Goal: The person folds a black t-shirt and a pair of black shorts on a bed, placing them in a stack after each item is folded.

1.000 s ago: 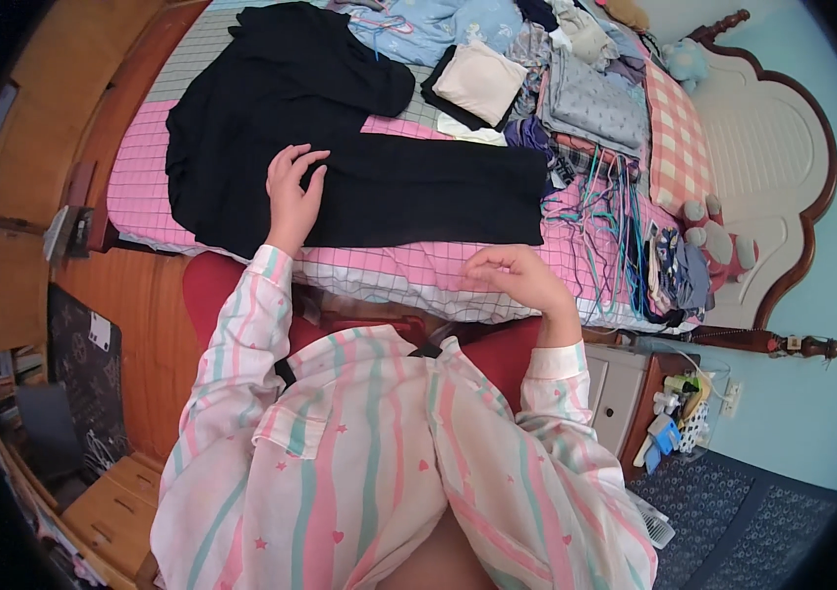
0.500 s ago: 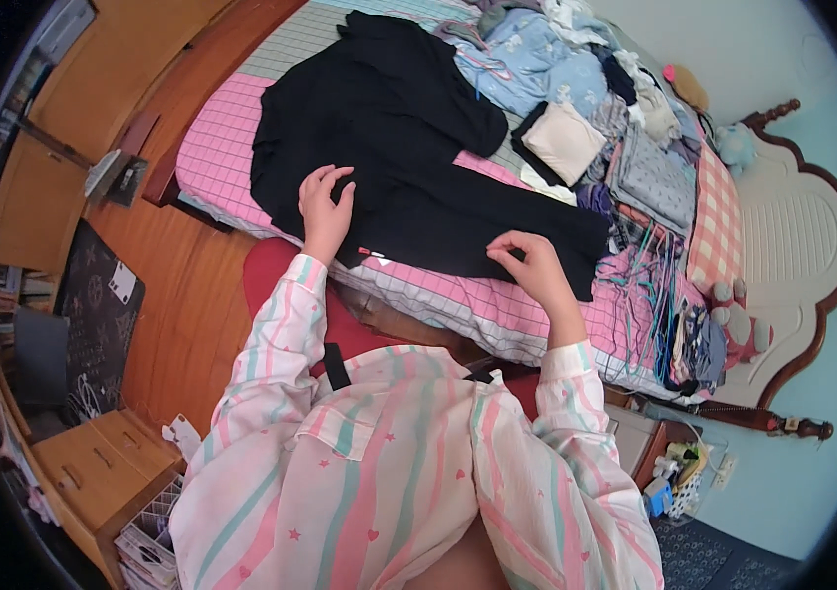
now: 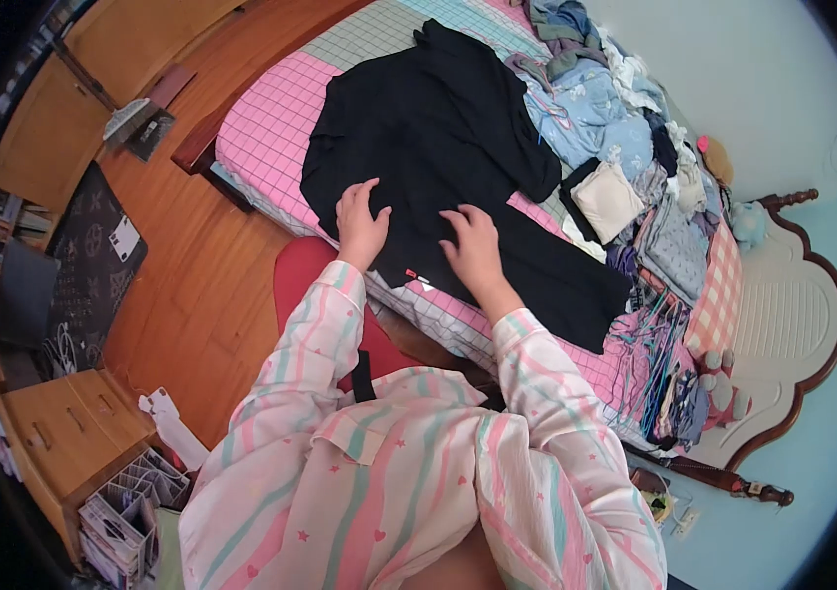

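Spreading across the bed (image 3: 261,123) at twelve o'clock, a black garment (image 3: 423,147) is lying flat under both hands. The left hand (image 3: 362,226) and right hand (image 3: 475,248) are curving half open, thumbs apart, gripping nothing; whether they are touching cloth is unclear. Folded clothes (image 3: 607,202) are sitting at two o'clock. At eight o'clock, closed drawers (image 3: 69,423) are hiding their contents, and a slotted white organizer (image 3: 143,482) is holding items too indistinct to identify.
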The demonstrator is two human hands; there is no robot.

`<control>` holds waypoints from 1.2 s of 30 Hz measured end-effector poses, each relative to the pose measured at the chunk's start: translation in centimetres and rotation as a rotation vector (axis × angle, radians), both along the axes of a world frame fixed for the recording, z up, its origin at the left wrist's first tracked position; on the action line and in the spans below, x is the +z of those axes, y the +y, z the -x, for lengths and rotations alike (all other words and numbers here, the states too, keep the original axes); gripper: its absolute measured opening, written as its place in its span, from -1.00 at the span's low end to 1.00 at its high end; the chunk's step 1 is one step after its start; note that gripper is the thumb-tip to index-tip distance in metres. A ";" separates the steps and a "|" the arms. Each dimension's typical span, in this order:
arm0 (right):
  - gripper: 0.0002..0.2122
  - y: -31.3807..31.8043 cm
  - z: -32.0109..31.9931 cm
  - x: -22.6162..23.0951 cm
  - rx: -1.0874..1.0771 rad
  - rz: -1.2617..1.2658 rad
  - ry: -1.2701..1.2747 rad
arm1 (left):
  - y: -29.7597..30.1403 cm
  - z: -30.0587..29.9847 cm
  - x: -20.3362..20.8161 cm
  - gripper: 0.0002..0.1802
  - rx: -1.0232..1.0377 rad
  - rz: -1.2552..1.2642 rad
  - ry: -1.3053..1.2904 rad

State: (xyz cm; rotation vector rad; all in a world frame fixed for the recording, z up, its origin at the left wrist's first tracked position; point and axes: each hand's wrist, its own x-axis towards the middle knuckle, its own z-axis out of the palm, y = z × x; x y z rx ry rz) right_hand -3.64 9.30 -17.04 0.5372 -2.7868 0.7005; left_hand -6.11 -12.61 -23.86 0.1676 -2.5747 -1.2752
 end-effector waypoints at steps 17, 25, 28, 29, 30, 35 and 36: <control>-0.76 0.3 6.2 3.1 -0.320 0.592 -0.088 | -1.1 6.2 2.8 -0.21 -0.064 -0.045 0.198; -0.77 3.4 4.9 3.6 -0.325 0.877 -0.190 | -2.2 17.6 2.1 -0.03 -0.509 0.049 -0.158; -0.77 3.9 4.3 3.9 -0.310 0.901 -0.146 | -3.7 20.8 0.2 -0.50 -0.659 -0.049 -0.113; -0.77 4.3 4.1 4.0 -0.319 0.926 -0.152 | -3.5 21.7 0.6 -0.56 -0.676 0.012 -0.157; -0.78 4.6 3.7 4.2 -0.330 0.952 -0.154 | -3.3 22.4 1.3 -0.62 -0.695 0.075 -0.200; -0.80 3.8 2.0 5.2 -0.306 0.840 -0.098 | -4.2 23.0 1.6 -0.88 -0.705 -0.139 -0.207; -0.84 3.1 1.5 5.2 -0.248 0.812 -0.091 | -4.9 23.1 0.8 -0.93 -0.694 -0.169 -0.229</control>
